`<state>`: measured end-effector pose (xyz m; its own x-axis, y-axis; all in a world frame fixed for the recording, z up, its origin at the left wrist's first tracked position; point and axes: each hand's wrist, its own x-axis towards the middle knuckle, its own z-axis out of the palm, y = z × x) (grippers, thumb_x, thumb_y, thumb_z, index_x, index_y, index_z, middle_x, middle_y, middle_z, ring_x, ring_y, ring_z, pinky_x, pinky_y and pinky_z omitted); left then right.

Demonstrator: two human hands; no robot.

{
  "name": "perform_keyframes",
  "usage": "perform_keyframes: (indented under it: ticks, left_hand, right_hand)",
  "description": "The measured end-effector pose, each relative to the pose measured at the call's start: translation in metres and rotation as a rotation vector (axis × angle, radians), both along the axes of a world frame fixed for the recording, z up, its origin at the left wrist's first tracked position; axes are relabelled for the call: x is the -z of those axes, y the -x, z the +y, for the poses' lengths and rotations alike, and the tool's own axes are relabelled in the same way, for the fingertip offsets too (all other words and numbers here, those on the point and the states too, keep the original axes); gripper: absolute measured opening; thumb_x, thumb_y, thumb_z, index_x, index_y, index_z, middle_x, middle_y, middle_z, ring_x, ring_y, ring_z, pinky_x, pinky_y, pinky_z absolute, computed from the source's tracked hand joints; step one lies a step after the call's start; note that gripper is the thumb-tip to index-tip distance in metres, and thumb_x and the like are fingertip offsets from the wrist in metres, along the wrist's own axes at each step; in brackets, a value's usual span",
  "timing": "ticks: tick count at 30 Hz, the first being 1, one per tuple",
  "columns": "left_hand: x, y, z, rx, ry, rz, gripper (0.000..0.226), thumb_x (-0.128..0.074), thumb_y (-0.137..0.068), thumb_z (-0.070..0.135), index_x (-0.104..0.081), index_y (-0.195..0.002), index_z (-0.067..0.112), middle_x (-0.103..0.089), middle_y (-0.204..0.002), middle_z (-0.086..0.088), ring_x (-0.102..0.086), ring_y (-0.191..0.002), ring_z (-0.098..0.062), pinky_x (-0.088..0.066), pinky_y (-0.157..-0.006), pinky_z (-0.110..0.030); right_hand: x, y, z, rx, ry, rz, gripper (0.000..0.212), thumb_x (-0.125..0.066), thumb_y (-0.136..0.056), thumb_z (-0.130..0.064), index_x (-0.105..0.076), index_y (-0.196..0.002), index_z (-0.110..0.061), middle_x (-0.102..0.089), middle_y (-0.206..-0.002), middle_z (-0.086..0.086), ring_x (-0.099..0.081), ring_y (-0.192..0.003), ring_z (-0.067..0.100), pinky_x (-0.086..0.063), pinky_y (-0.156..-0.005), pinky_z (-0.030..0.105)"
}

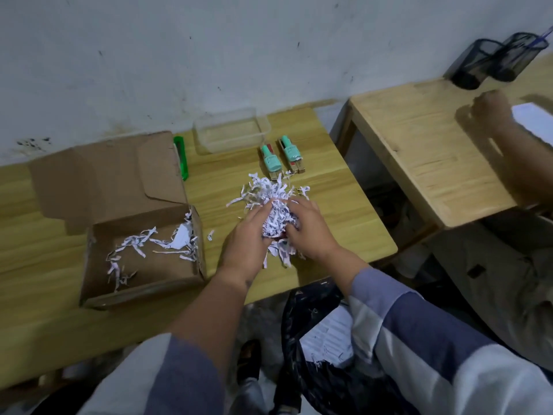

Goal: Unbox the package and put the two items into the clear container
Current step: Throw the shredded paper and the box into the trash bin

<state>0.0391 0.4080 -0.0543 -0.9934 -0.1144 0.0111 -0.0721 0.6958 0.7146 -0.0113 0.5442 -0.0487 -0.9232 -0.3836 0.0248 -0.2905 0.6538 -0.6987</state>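
An opened cardboard box (pixel 140 265) sits on the wooden table (pixel 344 205) at the left, flap back, with a few paper shreds inside. Two teal-capped items lie side by side on the table: the left item (pixel 270 161) and the right item (pixel 291 155), just in front of the clear container (pixel 232 133), which holds nothing. My left hand (pixel 248 235) and my right hand (pixel 306 229) are both closed around a bundle of shredded paper (pixel 273 208) right above the table's near right part.
A green utility knife (pixel 181 157) lies between the box flap and the container. A black bag (pixel 323 339) with papers hangs below the table's front edge. Another person's hand (pixel 493 115) rests on a second table (pixel 419 151) at right, near two mesh pen cups (pixel 493 59).
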Motion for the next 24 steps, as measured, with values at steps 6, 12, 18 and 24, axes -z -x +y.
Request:
perform_keyframes:
  ticks: [6,12,18,24]
  left_hand:
    - [-0.061,0.013,0.015,0.030,-0.011,0.106,0.082,-0.064,-0.076,-0.013,-0.038,-0.145,0.023,-0.044,-0.147,-0.001,-0.041,-0.134,-0.018,-0.026,-0.104,-0.017]
    - [-0.105,0.008,0.044,0.198,-0.002,0.188,0.078,-0.066,-0.075,-0.011,-0.039,-0.144,0.014,-0.046,-0.145,-0.008,-0.041,-0.134,-0.022,-0.020,-0.102,-0.011]
    - [-0.110,-0.006,0.077,0.283,-0.040,0.188,0.074,-0.068,-0.076,-0.008,-0.042,-0.142,0.010,-0.048,-0.143,-0.010,-0.045,-0.131,-0.024,-0.028,-0.101,-0.018]
    - [-0.090,-0.058,0.152,0.534,-0.068,0.037,0.071,-0.067,-0.080,-0.004,-0.039,-0.144,0.012,-0.044,-0.146,-0.007,-0.042,-0.133,-0.022,-0.027,-0.103,-0.019]
  right_hand:
    - [-0.061,0.008,0.013,0.060,0.013,0.140,0.046,-0.052,-0.082,0.001,-0.057,-0.126,-0.009,-0.056,-0.129,0.015,-0.046,-0.119,0.034,-0.033,-0.102,0.032]
    - [-0.106,-0.015,0.049,0.174,-0.060,0.268,0.041,-0.053,-0.079,0.001,-0.062,-0.118,-0.010,-0.061,-0.118,0.014,-0.051,-0.110,0.033,-0.028,-0.085,0.024]
    - [-0.112,-0.046,0.082,0.276,-0.102,0.215,0.045,-0.054,-0.079,0.001,-0.058,-0.123,-0.007,-0.058,-0.119,0.016,-0.050,-0.110,0.037,-0.026,-0.084,0.022]
    - [-0.083,-0.121,0.164,0.518,-0.183,0.084,0.047,-0.052,-0.078,-0.002,-0.059,-0.123,-0.012,-0.060,-0.120,0.013,-0.050,-0.112,0.035,-0.033,-0.093,0.029]
